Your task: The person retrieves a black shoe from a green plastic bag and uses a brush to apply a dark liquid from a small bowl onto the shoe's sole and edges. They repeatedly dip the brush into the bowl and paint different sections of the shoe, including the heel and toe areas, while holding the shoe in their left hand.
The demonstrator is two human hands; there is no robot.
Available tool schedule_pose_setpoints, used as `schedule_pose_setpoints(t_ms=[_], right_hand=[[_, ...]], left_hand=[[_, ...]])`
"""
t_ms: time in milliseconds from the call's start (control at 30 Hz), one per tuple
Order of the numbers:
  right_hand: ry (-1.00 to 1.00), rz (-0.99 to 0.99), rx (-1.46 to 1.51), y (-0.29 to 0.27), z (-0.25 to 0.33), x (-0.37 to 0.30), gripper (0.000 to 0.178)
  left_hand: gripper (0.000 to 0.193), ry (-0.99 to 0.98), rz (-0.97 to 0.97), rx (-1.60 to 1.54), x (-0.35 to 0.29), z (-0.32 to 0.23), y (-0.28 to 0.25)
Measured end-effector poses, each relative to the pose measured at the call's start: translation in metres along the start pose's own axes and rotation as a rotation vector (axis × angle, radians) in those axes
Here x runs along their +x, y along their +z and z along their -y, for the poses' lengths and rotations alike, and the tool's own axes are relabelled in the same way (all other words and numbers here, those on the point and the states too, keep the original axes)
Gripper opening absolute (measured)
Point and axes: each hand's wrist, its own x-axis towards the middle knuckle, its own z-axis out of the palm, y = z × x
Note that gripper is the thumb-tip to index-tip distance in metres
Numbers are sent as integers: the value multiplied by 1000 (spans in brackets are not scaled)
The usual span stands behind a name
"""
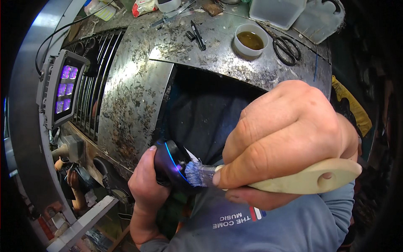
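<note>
My left hand (145, 185) is closed around a black shoe (164, 161), which is held low in front of my body. Along the shoe's edge runs a thin glowing blue line. In my right hand (285, 134) is a flat brush (308, 178) with a pale handle, gripped near its metal collar. Its whitish-blue bristles touch the shoe beside the blue line. My fingers and the brush cover part of the shoe, so its full shape is hidden.
Across the stained metal bench (134, 84) stand a bowl (241, 49) of brownish liquid, black scissors (287, 50) and a black pen (197, 35). Plastic tubs (277, 12) sit behind. At left, a lit purple lamp (65, 89) faces a rack (107, 63); another black shoe (110, 178) lies below, near another person's hand (72, 178).
</note>
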Motion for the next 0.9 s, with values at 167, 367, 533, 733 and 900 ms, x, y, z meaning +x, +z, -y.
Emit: schedule_pose_setpoints(t_ms=[167,367,533,733,900], right_hand=[[-9,48,-36,-6,1,8,12],[-53,-15,-125,1,-3,17,13],[-53,-11,-187,3,-9,18,13],[-36,13,-205,9,-15,16,15],[-35,-6,-189,14,-21,14,17]], left_hand=[[66,-91,83,-175,-5,1,1],[78,-370,251,-472,-5,-10,-2],[82,-364,319,-583,7,-17,-13],[87,-413,329,-762,5,-12,-13],[88,-566,377,-991,-2,-8,-13]])
